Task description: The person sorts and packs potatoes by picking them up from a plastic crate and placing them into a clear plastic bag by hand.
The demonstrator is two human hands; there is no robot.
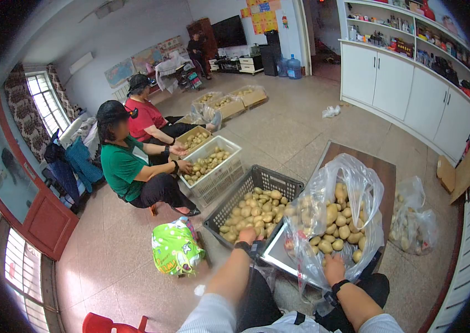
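Note:
My left hand (pixel 248 236) reaches over the near edge of a black plastic crate (pixel 219 210), at a heap of potatoes (pixel 252 211). Its fingertips are hard to make out against the potatoes. My right hand (pixel 334 269) is inside the mouth of a large clear plastic bag (pixel 369 191); its fingers close round a potato at the front of the pile. More potatoes (pixel 332 227) fill the bag. Beneath the bag's left side lies a flat silver-edged surface (pixel 277 256), next to the crate.
A co-worker in green (pixel 121 161) sits by a white crate (pixel 218 186) of potatoes; another in red (pixel 143 116) sits behind. Left of me stands a stool with a green cloth (pixel 177 248). A filled plastic bag (pixel 412 222) lies right of the brown table (pixel 386 166).

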